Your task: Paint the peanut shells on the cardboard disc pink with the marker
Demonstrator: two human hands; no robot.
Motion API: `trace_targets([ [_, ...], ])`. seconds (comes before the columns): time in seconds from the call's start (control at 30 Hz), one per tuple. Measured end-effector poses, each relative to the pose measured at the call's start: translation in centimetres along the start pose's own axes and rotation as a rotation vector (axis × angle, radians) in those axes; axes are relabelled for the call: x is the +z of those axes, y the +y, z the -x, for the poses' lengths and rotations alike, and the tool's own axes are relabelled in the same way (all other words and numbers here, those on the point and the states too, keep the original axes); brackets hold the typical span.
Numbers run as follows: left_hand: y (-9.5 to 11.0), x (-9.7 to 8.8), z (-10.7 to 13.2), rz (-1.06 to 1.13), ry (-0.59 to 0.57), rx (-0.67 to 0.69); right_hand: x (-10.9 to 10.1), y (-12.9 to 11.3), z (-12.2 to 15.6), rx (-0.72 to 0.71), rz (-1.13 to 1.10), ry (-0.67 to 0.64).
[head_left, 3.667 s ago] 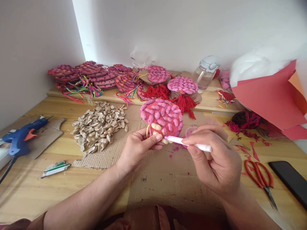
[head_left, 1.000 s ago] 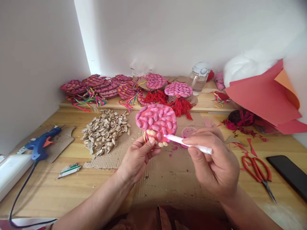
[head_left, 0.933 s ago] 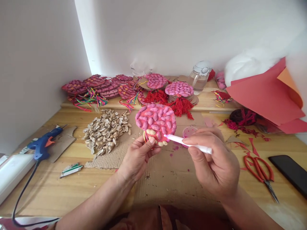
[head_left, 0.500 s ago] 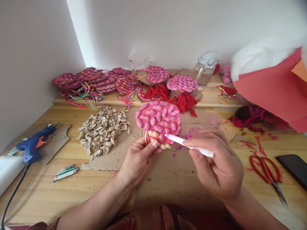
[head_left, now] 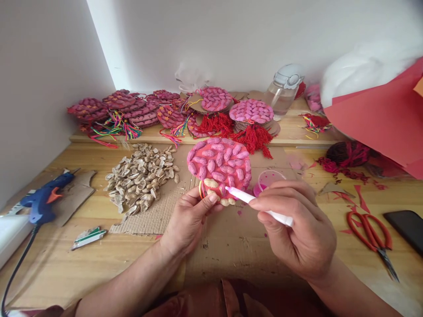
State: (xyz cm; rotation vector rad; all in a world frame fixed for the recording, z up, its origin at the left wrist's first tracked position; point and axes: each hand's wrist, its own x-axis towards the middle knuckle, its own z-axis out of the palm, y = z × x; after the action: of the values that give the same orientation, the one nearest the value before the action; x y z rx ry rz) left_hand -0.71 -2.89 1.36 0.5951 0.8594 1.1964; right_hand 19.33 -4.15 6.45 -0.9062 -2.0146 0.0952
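Note:
My left hand [head_left: 190, 218] pinches the lower edge of a round red disc [head_left: 219, 167] covered with pink-painted peanut shells; a few shells at its bottom are still bare tan. My right hand [head_left: 297, 229] is closed around a white brush [head_left: 261, 206], whose pink tip touches the disc's lower right shells. A small pot of pink paint [head_left: 268, 180] sits on the cardboard just behind my right hand. A yellow and red cord loop hangs by my left thumb.
A heap of bare peanut shells [head_left: 140, 176] lies left of the disc. Finished tasselled discs [head_left: 172, 112] line the back shelf beside a water bottle [head_left: 284, 90]. Blue glue gun [head_left: 46, 202] at left; red scissors [head_left: 372, 231], dark phone [head_left: 408, 224] and red paper [head_left: 380, 116] at right.
Over the last second the brush tip has stayed on the disc's lower right edge with only slight shifts. The view has swung a little; both hands keep their grip.

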Motion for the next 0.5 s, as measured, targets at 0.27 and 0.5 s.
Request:
trace_targets([
  [0.27,0.04,-0.05,-0.02,0.016,0.01,-0.022,-0.05,-0.06,-0.12,0.013,0.017,-0.023],
  [0.5,0.03,-0.12,0.0,-0.01,0.002,-0.02,-0.18,0.01,0.07,0.028,0.027,0.006],
])
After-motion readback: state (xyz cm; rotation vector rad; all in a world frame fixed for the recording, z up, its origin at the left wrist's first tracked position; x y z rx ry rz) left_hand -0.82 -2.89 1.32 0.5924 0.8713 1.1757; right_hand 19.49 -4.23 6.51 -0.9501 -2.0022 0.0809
